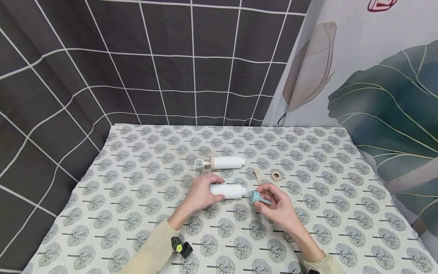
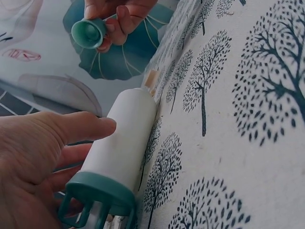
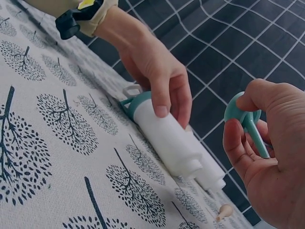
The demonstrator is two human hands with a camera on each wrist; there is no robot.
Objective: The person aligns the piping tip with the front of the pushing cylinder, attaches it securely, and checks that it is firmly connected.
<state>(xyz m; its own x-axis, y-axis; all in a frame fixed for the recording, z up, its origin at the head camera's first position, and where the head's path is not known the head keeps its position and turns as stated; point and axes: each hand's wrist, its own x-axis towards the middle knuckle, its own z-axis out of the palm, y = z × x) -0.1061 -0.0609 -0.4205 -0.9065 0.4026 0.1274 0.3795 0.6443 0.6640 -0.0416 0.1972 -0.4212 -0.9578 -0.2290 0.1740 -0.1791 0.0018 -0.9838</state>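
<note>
My left hand [image 1: 201, 194] grips a white cylindrical tube [image 1: 228, 191], syringe-like in shape, between thumb and fingers. The tube lies on its side, its narrow neck toward the right. A green open frame [image 2: 102, 191] caps its near end in the left wrist view, mostly hidden by the hand in the head view. My right hand [image 1: 280, 209] pinches a teal funnel-shaped nozzle [image 3: 234, 109], which has a wide round cup and a thin stem. The cup faces the tube's neck across a small gap; the two are apart.
Behind the gripped tube lies a second white tube [image 1: 227, 163] with a beige frame and a white pull handle [image 1: 199, 163]. A small beige nozzle [image 1: 257, 175] and a beige ring [image 1: 276, 175] lie to its right. Dark checked curtain [image 1: 171, 72] backs the tree-patterned tablecloth [image 1: 143, 207].
</note>
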